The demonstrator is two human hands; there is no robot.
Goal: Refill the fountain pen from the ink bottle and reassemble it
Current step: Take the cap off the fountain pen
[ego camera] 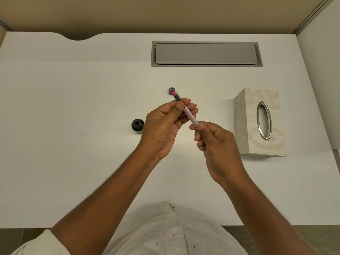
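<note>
A slim fountain pen (189, 115) with a clear barrel and a pink and dark front section is held above the white desk (73, 126), nib pointing away from me. My left hand (165, 126) pinches the front section near the nib end. My right hand (215, 144) grips the rear end of the barrel. The open ink bottle (137, 126), small, round and dark, stands on the desk just left of my left hand. A small dark round cap (170, 90) lies on the desk beyond the nib, partly hidden by the pen.
A pale patterned tissue box (261, 124) with an oval metal-rimmed opening stands to the right. A grey cable hatch (206, 54) is set into the desk at the back. Partition walls close off the back and right sides.
</note>
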